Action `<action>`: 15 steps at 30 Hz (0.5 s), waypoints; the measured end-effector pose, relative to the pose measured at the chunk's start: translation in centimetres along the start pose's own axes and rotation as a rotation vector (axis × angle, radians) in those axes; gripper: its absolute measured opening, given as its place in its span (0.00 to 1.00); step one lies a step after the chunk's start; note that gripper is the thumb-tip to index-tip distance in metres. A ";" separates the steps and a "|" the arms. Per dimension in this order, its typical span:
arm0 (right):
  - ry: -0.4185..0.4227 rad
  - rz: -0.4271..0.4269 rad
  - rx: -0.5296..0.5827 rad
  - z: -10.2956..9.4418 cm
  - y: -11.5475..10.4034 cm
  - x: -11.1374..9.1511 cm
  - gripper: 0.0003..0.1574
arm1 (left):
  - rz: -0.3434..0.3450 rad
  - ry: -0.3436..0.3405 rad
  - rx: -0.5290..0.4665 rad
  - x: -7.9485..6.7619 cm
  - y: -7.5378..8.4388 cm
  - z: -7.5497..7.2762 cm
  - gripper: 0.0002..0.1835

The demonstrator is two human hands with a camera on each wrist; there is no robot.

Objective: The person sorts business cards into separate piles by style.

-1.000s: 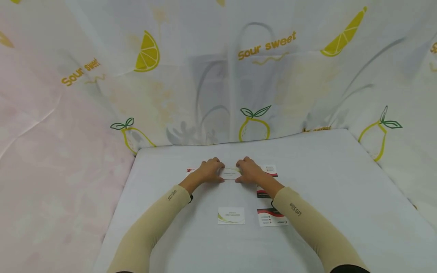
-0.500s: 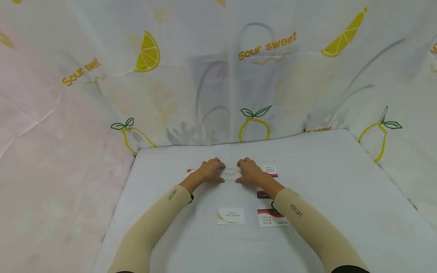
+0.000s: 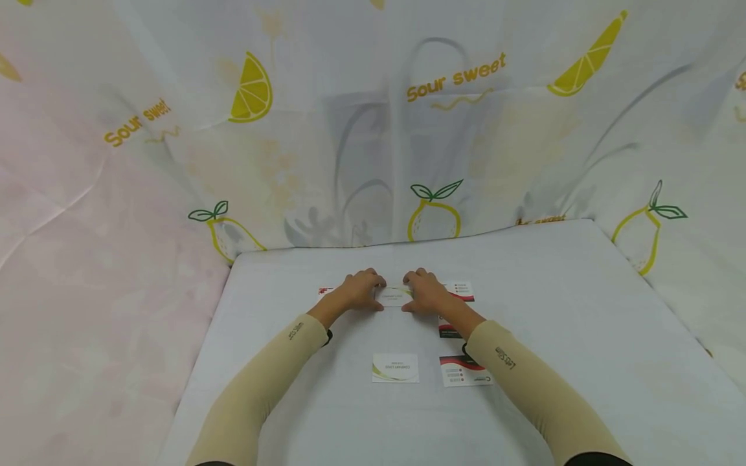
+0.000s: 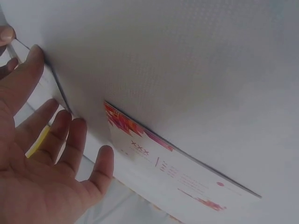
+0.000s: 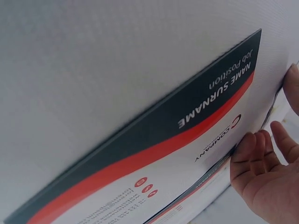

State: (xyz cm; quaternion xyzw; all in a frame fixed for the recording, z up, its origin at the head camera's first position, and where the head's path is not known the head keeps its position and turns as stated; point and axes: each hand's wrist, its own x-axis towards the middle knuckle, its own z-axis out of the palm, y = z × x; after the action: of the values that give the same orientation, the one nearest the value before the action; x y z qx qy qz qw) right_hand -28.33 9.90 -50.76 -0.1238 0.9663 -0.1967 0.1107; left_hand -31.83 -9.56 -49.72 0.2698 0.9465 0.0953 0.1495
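Note:
A white business card (image 3: pixel 394 297) with a green swoosh lies flat near the far side of the table, between both hands. My left hand (image 3: pixel 361 290) grips its left edge with thumb and curled fingers; the right hand (image 3: pixel 427 291) grips the right edge the same way. In the left wrist view, a white card with a pink and red floral print (image 4: pixel 173 163) lies beside the left little finger. Black, red and white cards lie beside and under the right wrist; one such card (image 5: pixel 201 116) fills much of the right wrist view.
Nearer me lie a matching green-swoosh card (image 3: pixel 395 369) and a red-banded card (image 3: pixel 466 373) partly under the right sleeve. Another red-banded card (image 3: pixel 463 290) shows beyond the right hand. A lemon-printed cloth (image 3: pixel 361 149) hangs behind the white table (image 3: pixel 559 310).
Both hands stay at the card's edges with barely any movement. The other cards lie as before.

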 end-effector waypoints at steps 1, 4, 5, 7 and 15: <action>0.001 0.001 -0.005 0.0 0.0 0.0 0.40 | 0.002 -0.001 0.001 0.0 0.0 0.0 0.30; 0.003 -0.001 -0.009 0.1 0.0 0.1 0.40 | 0.006 -0.005 0.002 0.1 0.1 0.0 0.30; 0.003 -0.002 -0.008 0.1 0.0 0.1 0.39 | 0.007 -0.005 0.004 0.1 0.1 0.0 0.30; 0.000 -0.003 -0.005 0.0 0.0 0.1 0.39 | 0.003 -0.004 0.001 0.1 0.1 0.0 0.30; -0.012 0.009 0.000 -0.2 -0.1 0.0 0.38 | 0.003 0.001 0.002 0.0 0.2 -0.1 0.30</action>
State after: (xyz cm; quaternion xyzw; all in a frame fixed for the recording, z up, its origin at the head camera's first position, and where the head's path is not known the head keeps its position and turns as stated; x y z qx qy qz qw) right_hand -28.35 9.89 -50.58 -0.1208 0.9661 -0.1956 0.1175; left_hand -31.76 -9.43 -49.57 0.2713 0.9462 0.0950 0.1484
